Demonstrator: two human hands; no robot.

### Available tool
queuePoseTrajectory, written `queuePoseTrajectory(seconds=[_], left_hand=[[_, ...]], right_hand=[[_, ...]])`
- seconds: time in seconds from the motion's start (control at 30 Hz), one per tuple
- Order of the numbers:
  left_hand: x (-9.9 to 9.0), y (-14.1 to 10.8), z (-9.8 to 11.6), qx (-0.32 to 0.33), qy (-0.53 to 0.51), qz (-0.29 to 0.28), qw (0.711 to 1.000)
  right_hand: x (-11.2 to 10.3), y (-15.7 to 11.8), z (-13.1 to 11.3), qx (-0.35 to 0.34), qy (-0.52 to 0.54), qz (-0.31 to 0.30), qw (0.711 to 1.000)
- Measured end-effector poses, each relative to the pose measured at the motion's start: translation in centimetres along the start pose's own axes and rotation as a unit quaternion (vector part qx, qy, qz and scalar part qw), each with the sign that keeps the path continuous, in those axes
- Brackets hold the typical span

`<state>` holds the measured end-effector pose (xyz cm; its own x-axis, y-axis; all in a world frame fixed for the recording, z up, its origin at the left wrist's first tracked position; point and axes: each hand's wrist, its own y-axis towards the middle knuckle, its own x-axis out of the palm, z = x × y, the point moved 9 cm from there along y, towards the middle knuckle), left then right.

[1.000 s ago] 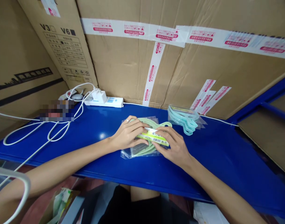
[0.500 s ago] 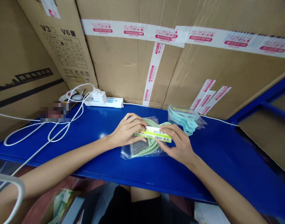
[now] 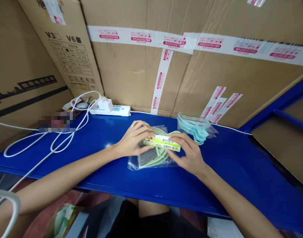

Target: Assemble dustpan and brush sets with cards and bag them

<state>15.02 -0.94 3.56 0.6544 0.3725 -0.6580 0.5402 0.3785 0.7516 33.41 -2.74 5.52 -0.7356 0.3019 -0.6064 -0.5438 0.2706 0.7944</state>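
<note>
A yellow-green and white printed paper label [image 3: 163,142] lies lengthwise between my hands. My left hand [image 3: 137,138] grips its left end, fingers bent over the top edge. At the other end, my right hand [image 3: 187,150] pinches the label between thumb and fingers. Right beneath it are light green plastic hangers [image 3: 156,162] with a clear plastic bag [image 3: 133,163] around or under them; which one I cannot tell. Behind my right hand sits a bundle of light blue hangers [image 3: 197,130] in clear film, with a label on its top.
A white power strip [image 3: 116,109] with a plugged-in adapter stands at the back left of the blue table [image 3: 215,178]. White cables [image 3: 74,132] loop across the left side. Cardboard boxes [image 3: 131,72] wall in the back and left; a blue metal frame [image 3: 277,105] rises at the right.
Both hands keep their hold on the label. My left fingers have shifted slightly, uncovering more of its flower print. The camera view has tilted a little.
</note>
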Motion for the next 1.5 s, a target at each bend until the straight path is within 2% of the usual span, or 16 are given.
queuePoseTrajectory(seconds=[0.4,0.6,0.8,0.97,1.13,1.23,1.37,1.5], left_hand=[[1.0,-0.6,-2.3,-0.037,-0.034,-0.029,0.998],[1.7,-1.3,-4.1,-0.118,-0.081,-0.056,0.988],[1.5,-1.5,-5.2,-0.165,-0.143,-0.021,0.976],[1.2,-1.2,-5.4,-0.166,-0.152,-0.006,0.974],[1.2,-1.1,-5.1,-0.170,-0.186,0.001,0.968],[1.6,-1.3,-5.4,-0.207,-0.270,0.014,0.940],[2.3,-1.5,-6.0,-0.249,-0.413,0.046,0.875],[3.1,-2.0,-6.7,-0.315,-0.467,0.051,0.824]], right_hand=[[-0.1,-0.2,0.8,0.007,-0.018,-0.013,1.000],[-0.4,-0.2,1.2,0.026,-0.004,0.000,1.000],[-0.7,-0.2,2.1,0.057,0.019,0.010,0.998],[-0.1,-0.4,3.1,0.073,0.015,-0.010,0.997],[1.0,-0.9,3.4,0.058,0.010,-0.044,0.997],[1.3,-1.2,3.5,0.059,0.008,-0.047,0.997],[1.1,-1.2,3.6,0.059,-0.009,-0.037,0.998],[1.2,-1.1,3.8,0.058,-0.023,-0.040,0.997]])
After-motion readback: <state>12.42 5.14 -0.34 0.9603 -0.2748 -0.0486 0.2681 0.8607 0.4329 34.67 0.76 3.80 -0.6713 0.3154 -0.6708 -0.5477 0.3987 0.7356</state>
